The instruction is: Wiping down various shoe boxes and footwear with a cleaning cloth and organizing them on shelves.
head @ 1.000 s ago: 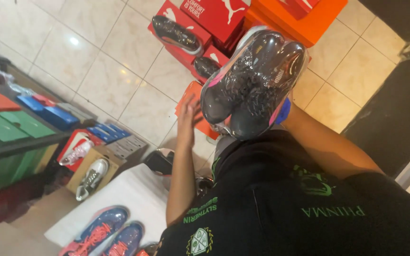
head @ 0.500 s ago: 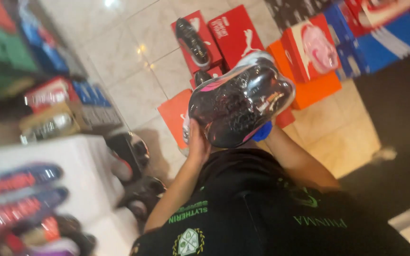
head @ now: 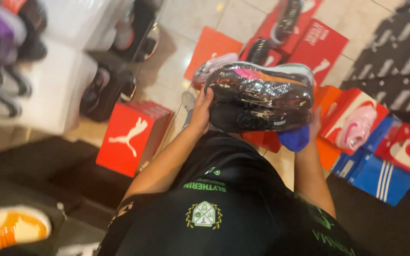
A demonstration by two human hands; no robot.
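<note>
Head view: the pair of dark sports shoes wrapped in clear glossy plastic (head: 262, 97) is being held up in front of the chest, above the tiled floor (head: 191, 28). Its long axis is running roughly level, left to right, spanning between the hands. The left hand (head: 201, 110) is closing round the bundle's left end, fingers curled onto the wrap. The right hand (head: 315, 124) is pressing against the right end, partly hidden behind it; both lie equally near. Red cardboard shoeboxes (head: 131, 137) are lying below.
</note>
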